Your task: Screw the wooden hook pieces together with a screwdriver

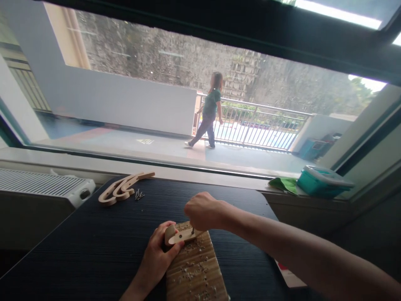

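Observation:
My left hand grips a light curved wooden piece at its rounded end, thumb along the near side. The piece lies on a brown wooden block dotted with holes and pale chips. A dark hole shows in the piece beside the left thumb. Above its other end my right hand is closed in a fist around a tool with a thin metal shaft. The shaft points down onto the wooden piece. My fist hides the tool's handle, and whether the tip has gone into the wood I cannot tell.
On the black table, curved wooden pieces lie at the back left beside several screws. A teal box and green cloth sit on the right windowsill. A radiator stands left. Beyond the glass a person walks.

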A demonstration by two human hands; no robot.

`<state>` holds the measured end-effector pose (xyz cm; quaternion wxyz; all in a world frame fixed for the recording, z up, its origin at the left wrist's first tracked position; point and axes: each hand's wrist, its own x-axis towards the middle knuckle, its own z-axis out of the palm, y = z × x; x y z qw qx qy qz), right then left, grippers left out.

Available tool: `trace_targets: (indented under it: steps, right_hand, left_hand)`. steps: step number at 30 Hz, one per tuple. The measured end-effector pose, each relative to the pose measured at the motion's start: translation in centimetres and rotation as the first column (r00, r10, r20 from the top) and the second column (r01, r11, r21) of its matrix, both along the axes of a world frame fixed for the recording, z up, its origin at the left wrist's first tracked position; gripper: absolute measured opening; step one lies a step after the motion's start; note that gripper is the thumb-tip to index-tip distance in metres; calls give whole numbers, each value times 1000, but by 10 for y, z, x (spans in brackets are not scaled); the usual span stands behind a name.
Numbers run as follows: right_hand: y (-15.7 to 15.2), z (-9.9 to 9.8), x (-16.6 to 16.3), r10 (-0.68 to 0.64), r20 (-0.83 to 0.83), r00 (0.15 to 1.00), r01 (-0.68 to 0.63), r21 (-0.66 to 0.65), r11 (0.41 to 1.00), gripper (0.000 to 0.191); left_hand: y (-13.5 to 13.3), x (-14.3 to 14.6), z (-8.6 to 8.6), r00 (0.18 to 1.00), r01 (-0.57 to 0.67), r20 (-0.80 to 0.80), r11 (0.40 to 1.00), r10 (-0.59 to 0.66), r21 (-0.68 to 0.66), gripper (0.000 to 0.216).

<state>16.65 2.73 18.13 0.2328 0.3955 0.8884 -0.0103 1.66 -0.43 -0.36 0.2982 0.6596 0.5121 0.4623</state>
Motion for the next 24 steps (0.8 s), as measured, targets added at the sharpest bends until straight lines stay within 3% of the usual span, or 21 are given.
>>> trace_targets:
  steps: [3,6,9,12,15,18,24]
  right_hand:
    - [3,2,0,-135,11,991,135,-30,990,29]
    - [2,9,0,-159,23,987,160,-45,986,32]
    - [-4,18,-1,-119,63,991,122,-50,991,33]
    - [-8,20,2,6,94,996,-5,-6,1000,25]
    - [-6,14,7,144,54,988,-147,50,988,21]
    - [-2,8,9,195,48,980,-197,50,979,20]
    - [5,6,11,68,30,997,-68,-14,998,23]
  left_hand:
    - [0,0,-1,999,24,-26,1000,-24,-5,33]
    - [-1,-3,2,998,-28,-62,997,32,67,46]
    - [-8,-4,17,974,-49,-195,948,115,314,52]
    - [-18,2,36,895,107,-432,885,113,453,34]
    - [-24,12,47,810,182,-580,899,93,398,31]
    - [-25,21,50,765,186,-639,923,78,336,26]
    - [-24,22,52,733,210,-679,940,31,270,31]
